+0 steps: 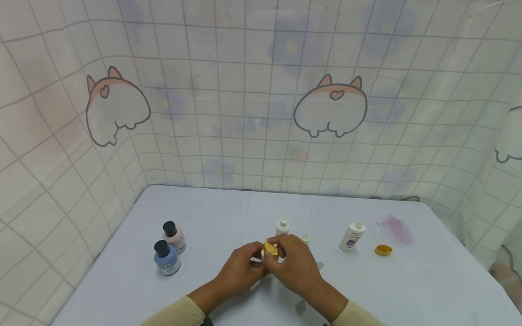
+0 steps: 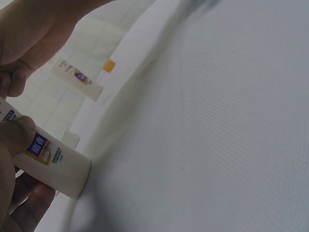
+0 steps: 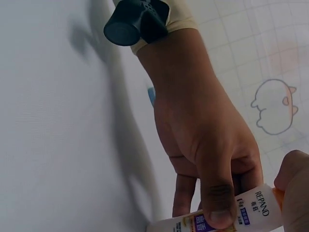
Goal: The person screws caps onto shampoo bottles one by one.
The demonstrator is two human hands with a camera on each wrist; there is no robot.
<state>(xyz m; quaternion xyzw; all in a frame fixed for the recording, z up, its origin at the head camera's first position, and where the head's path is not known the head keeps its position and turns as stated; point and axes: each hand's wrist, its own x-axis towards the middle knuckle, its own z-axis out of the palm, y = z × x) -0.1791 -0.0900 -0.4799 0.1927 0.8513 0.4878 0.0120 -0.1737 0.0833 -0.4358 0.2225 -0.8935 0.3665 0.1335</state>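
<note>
My left hand [image 1: 239, 270] grips a white lotion-type bottle [image 2: 63, 166] labelled REPAND, its thumb lying across the purple label. In the left wrist view the base of this bottle is right at the tabletop. At its top, my right hand [image 1: 301, 266] pinches a yellow-orange cap [image 1: 271, 248] between thumb and fingers. Just beyond the hands stands a capless white bottle [image 1: 282, 226]. Part of a second white bottle [image 1: 305, 238] shows there too, mostly hidden by the right hand.
A third capless white bottle [image 1: 352, 237] stands to the right, near a loose orange cap [image 1: 383, 250]. On the left are a blue bottle [image 1: 168, 263] and a pink bottle [image 1: 176, 239], both black-capped. A purple stain [image 1: 397, 229] marks the white tabletop [image 1: 220, 208]. A gridded curtain [image 1: 244, 113] hangs behind.
</note>
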